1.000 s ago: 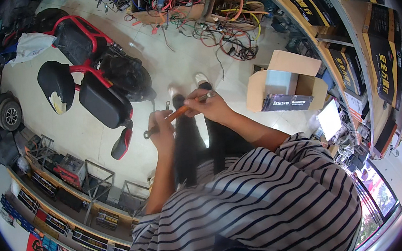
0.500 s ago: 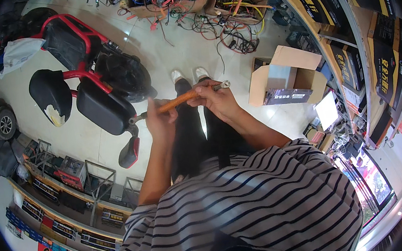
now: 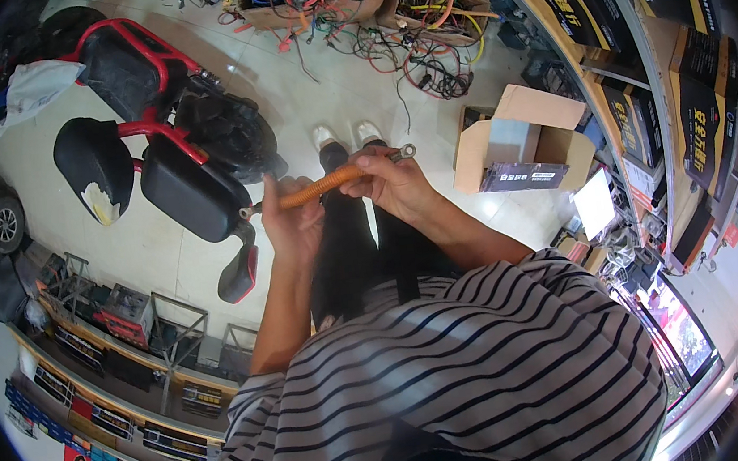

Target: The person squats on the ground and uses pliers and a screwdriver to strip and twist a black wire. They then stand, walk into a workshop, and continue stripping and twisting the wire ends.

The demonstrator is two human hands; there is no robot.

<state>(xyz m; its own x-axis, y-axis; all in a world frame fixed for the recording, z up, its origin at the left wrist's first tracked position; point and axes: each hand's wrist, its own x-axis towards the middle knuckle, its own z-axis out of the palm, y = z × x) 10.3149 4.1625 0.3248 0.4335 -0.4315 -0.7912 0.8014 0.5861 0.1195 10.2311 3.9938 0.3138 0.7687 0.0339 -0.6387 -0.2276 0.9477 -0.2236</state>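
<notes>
A short cable in an orange corrugated sleeve point(image 3: 321, 188) stretches between my two hands, its right end tilted higher in the picture. Each end carries a metal ring lug. My right hand point(image 3: 389, 183) pinches the cable near its right end, where the lug pokes out past the fingers. Closed round the left part is my left hand point(image 3: 293, 222), its thumb raised and the other lug showing beyond it. The fingers hide some of the sleeve. Below the cable are my dark trousers and light shoes.
An electric scooter with a red frame and black seats point(image 3: 189, 188) stands at the left. An open cardboard box point(image 3: 529, 106) sits on the floor to the right. Boxes of tangled wires point(image 3: 324, 12) lie ahead. Shelves with black-and-yellow boxes point(image 3: 637, 126) rise along the right.
The cable stays between both hands, its right end slightly lower and farther left. My left hand has shifted its fingers and thumb along the sleeve.
</notes>
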